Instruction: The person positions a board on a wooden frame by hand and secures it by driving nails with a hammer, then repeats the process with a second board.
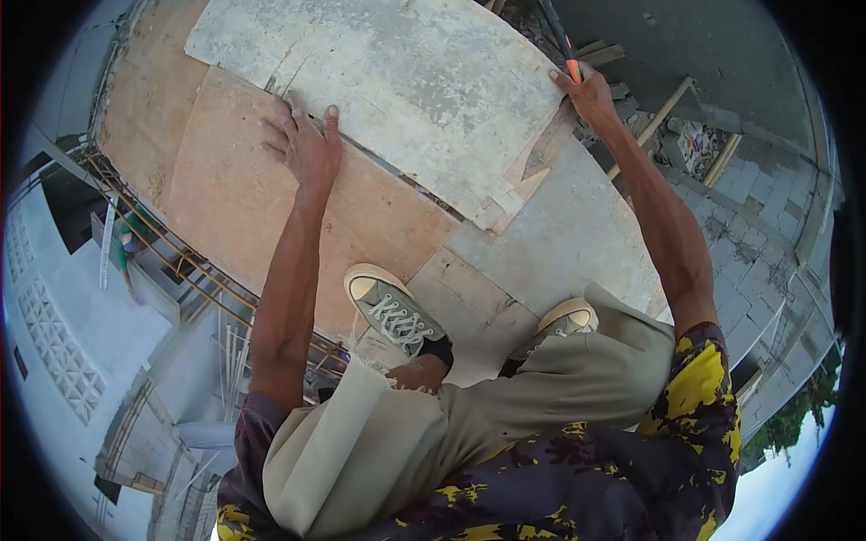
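Note:
My left hand (pixel 307 142) lies with spread fingers at the lower edge of a worn, whitish-grey plywood sheet (pixel 397 90). Its fingertips rest by a narrow gap between that sheet and the orange-brown board (pixel 244 171) underneath. At the sheet's right corner, my right hand (pixel 591 97) is closed around a tool with a black and orange handle (pixel 572 65); the tool's far end is too close to the frame's edge to make out. The sheet's lower right corner (pixel 510 194) is splintered and peeling.
My shoes (pixel 392 311) stand on grey and brown boards (pixel 469 288). Bamboo or metal rods (pixel 180 257) run along the left edge, with a drop beyond. Below left, a person in green (pixel 135 234) is near a white wall (pixel 54 298). Rubble and poles (pixel 663 113) lie at right.

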### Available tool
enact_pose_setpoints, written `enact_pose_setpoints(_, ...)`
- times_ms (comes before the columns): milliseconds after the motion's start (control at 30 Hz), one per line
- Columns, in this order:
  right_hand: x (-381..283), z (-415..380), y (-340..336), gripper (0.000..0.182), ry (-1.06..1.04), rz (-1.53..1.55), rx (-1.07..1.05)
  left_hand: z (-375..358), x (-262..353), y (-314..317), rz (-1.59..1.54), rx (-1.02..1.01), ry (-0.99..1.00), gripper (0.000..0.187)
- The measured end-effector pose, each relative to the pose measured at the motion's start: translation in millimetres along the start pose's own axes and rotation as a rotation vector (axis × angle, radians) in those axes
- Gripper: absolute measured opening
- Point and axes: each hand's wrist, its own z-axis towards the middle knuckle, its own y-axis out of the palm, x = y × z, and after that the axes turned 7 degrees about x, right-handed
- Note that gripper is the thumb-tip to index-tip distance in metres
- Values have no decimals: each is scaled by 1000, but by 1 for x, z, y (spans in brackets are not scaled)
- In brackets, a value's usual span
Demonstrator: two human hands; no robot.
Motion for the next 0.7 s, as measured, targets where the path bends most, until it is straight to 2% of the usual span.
enact_pose_setpoints(100, -12, -6, -6, 41, 74, -31, -43, -2, -2, 1, 1, -16, 6, 76)
enact_pose_setpoints(333, -7, -10, -6, 42, 44, -51, -45, 0, -4, 4, -7, 5, 5, 76)
enact_pose_setpoints(433, -1, -11, -5, 45, 85, -86, -48, 0, -6, 6, 16, -13, -35, 78)
enact_pose_setpoints(500, 5, -10, 3, 51, -21, -80, 4, 1, -8, 4, 18, -22, -31, 79)
enact_pose_setpoints(633, 14, -3, 4, 54, -43, -118, 1, 1, -5, 3, 18, -22, -35, 80)
enact_pose_setpoints(700, 18, 0, 5, 57, -7, -99, -105, -2, -8, 1, 3, -29, -32, 80)
